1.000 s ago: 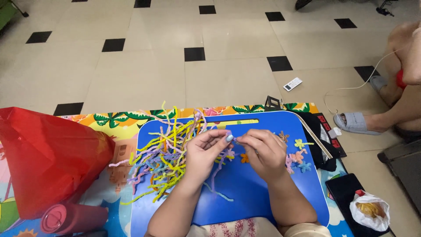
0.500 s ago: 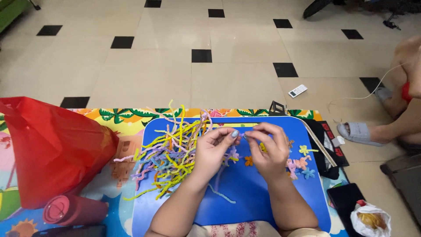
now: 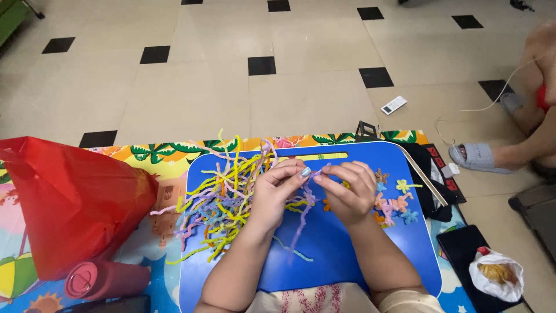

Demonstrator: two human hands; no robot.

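While both hands meet over the blue lap tray (image 3: 347, 255), the left hand (image 3: 275, 194) and right hand (image 3: 347, 191) pinch a purple pipe cleaner (image 3: 304, 217) between fingertips. Loose pipe cleaners (image 3: 223, 197) crowd the left (small twisted flowers (image 3: 397, 200) right); a red bag (image 3: 63, 203) sits beyond.

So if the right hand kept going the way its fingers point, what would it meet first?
The right hand points left, so it would likely meet the left hand's fingertips first, already nearly touching over the purple pipe cleaner; beyond lies the pipe cleaner pile.
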